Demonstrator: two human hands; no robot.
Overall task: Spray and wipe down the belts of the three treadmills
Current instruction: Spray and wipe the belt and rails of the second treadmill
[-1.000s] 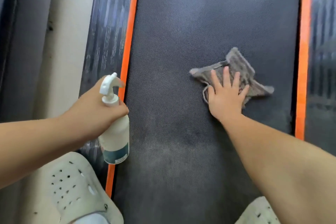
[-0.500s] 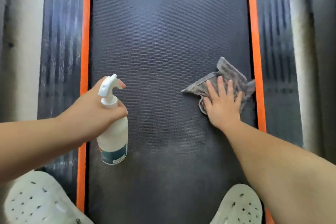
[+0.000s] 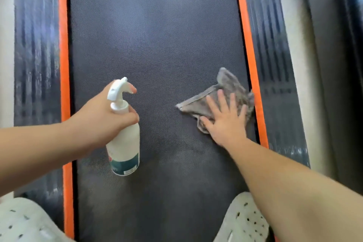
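one treadmill belt (image 3: 157,45). one spray bottle (image 3: 124,143). one grey cloth (image 3: 227,84). two hands: a left hand (image 3: 98,116) and a right hand (image 3: 225,122). two orange strips: a left strip (image 3: 63,65) and a right strip (image 3: 247,45). two dark side rails (image 3: 37,65). two pale perforated shoes, near: a left shoe (image 3: 23,222) and a right shoe (image 3: 245,220).

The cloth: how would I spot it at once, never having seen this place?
Find the wide dark treadmill belt edged by orange strips. Near its right strip, the right hand presses flat on a crumpled grey cloth. Unlike the white spray bottle in the left hand, it lies limp and rumpled.
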